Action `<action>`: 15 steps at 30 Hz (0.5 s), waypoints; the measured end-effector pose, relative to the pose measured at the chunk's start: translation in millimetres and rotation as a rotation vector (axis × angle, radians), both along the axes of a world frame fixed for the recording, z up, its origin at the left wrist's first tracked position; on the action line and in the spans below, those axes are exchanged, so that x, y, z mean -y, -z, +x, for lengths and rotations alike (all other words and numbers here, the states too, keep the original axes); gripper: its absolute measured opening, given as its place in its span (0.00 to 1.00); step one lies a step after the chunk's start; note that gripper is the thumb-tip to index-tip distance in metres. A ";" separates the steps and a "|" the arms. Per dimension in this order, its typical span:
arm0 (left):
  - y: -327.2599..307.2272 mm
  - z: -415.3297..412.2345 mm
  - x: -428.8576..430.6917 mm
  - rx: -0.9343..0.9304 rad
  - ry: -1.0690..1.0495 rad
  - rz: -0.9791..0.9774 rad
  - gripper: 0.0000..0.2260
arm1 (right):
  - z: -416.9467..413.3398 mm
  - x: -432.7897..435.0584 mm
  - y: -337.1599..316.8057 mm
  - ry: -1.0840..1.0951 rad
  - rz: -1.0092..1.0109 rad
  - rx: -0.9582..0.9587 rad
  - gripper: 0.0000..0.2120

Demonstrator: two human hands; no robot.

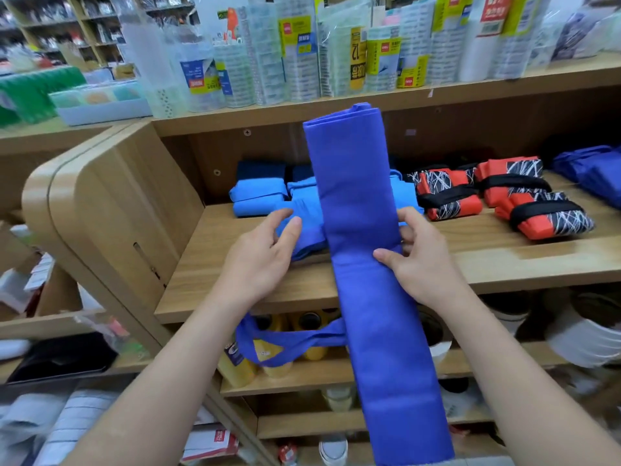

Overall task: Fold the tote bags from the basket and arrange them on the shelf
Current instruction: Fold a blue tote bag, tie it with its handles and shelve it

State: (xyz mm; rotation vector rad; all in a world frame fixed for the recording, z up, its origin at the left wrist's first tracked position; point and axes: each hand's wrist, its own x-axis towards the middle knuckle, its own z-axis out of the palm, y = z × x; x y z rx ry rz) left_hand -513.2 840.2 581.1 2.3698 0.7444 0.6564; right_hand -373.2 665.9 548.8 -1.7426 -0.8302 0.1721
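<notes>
left hand [262,253] hung loose, fingers relaxed, holding nothing; could not tell if it touched the light-blue folded bags [258,196] on the shelf [235,290]. blue tote bag [356,196] was a long narrow strip held upright before the shelf, handle [289,343] dangling left. right hand [415,260] pinched the strip's right edge, thumb in front. red patterned bundles [447,193] lay further right. my judgement: mid-fold. next move calls for folding the strip crosswise and tucking the handle.
</notes>
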 end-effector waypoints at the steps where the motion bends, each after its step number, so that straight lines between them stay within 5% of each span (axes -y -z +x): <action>1: -0.5 2.1 -3.4 -0.040 -0.021 0.040 0.17 | 1.4 1.8 0.6 -0.002 0.048 -0.054 0.19; 6: -10.9 10.5 -17.3 -0.201 -0.038 0.112 0.12 | 10.7 15.4 -4.3 -0.002 0.237 -0.187 0.22; 11: -12.9 23.9 -31.5 -0.152 0.073 -0.014 0.04 | 17.1 19.9 -5.6 -0.004 0.304 -0.253 0.21; 15: -13.2 23.5 -27.0 -0.097 0.125 -0.086 0.12 | 12.4 13.8 -4.8 -0.038 0.346 -0.304 0.19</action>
